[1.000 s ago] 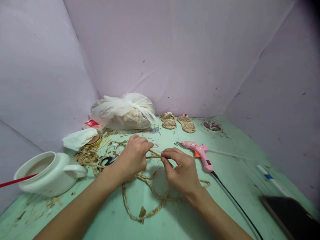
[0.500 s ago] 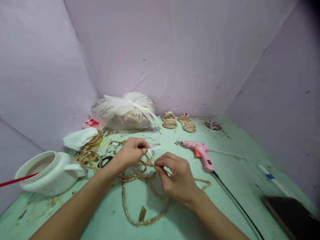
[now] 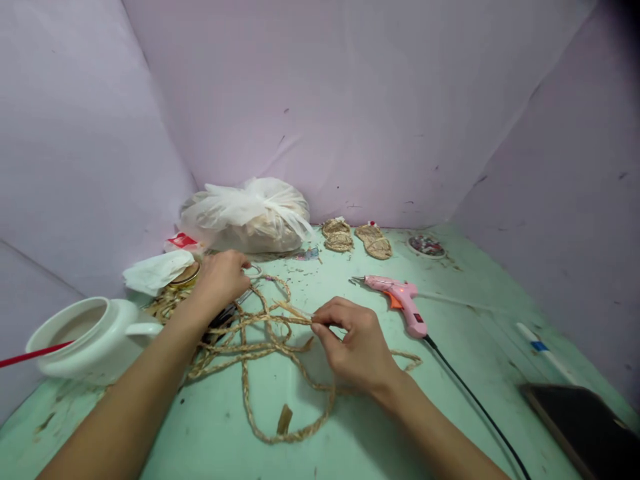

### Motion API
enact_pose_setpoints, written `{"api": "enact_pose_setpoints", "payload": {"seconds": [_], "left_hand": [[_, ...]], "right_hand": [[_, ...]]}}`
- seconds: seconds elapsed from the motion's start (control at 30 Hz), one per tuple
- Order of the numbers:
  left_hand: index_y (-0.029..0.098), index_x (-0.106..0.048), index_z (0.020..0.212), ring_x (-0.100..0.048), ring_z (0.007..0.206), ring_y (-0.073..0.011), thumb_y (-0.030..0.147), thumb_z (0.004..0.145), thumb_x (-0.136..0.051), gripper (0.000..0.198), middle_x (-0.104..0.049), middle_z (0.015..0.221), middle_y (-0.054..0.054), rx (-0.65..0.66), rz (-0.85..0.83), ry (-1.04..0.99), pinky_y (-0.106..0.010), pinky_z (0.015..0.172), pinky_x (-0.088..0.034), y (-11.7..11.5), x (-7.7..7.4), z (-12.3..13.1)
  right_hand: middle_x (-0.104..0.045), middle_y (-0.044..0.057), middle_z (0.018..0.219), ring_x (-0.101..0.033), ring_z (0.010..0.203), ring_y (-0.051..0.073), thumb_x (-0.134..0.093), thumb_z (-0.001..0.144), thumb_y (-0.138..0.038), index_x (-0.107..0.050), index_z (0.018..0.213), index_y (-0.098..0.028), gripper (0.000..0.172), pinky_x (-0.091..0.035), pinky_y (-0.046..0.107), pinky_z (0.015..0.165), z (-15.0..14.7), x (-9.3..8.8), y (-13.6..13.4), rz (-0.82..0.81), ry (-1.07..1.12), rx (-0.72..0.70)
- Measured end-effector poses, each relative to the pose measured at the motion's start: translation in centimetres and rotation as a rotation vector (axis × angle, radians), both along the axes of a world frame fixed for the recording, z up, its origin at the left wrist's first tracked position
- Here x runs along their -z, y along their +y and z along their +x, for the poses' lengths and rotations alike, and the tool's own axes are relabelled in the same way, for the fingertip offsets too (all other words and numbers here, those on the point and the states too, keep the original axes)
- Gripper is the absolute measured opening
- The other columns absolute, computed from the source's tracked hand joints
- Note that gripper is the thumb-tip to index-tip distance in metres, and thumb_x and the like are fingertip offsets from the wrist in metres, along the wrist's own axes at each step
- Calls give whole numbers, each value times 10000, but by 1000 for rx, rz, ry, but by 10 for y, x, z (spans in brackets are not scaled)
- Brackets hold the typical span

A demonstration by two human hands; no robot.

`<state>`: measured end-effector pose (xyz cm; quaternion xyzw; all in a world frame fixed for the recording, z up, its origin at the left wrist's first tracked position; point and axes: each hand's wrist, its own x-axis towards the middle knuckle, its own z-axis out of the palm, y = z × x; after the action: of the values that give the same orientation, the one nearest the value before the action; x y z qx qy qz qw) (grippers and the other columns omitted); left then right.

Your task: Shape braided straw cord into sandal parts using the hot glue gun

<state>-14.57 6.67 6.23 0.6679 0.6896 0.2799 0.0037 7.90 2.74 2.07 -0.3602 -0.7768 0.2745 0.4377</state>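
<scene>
My left forearm [image 3: 150, 373] hides part of a black-handled metal tool [image 3: 223, 316], and I can't tell whether my left hand [image 3: 220, 277] grips the thin pale loop [image 3: 255, 271] at its fingertips. My right hand [image 3: 350, 343] covers a stretch of tan plaited straw cord [image 3: 273, 439]. The slim red stick [image 3: 35, 354], thin black cable [image 3: 466, 390] and flat dark rectangular device [image 3: 585, 427] run out of view.

No text, brands, numbers or signs were legible; any print on the red-and-white plastic packet [image 3: 183, 241] was unreadable.
</scene>
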Motion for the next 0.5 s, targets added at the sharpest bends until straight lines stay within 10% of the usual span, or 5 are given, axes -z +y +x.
{"api": "enact_pose_setpoints", "payload": {"seconds": [0.27, 0.5], "left_hand": [[190, -694, 752, -588, 753, -144, 170, 729, -522, 174, -663, 792, -18, 443, -133, -28, -239, 718, -434, -34, -15, 55], [179, -658, 651, -556, 737, -177, 123, 716, -473, 203, -627, 683, -42, 498, -207, 219, -338, 788, -373, -38, -4, 69]], "right_hand": [[-609, 67, 713, -570, 647, 147, -509, 693, -43, -616, 701, -136, 142, -465, 256, 601, -1, 6, -2, 72, 2, -32], [-612, 59, 720, -584, 653, 149, -483, 698, -40, -599, 716, -169, 174, -477, 255, 582, -3, 7, -3, 119, -11, -29]]}}
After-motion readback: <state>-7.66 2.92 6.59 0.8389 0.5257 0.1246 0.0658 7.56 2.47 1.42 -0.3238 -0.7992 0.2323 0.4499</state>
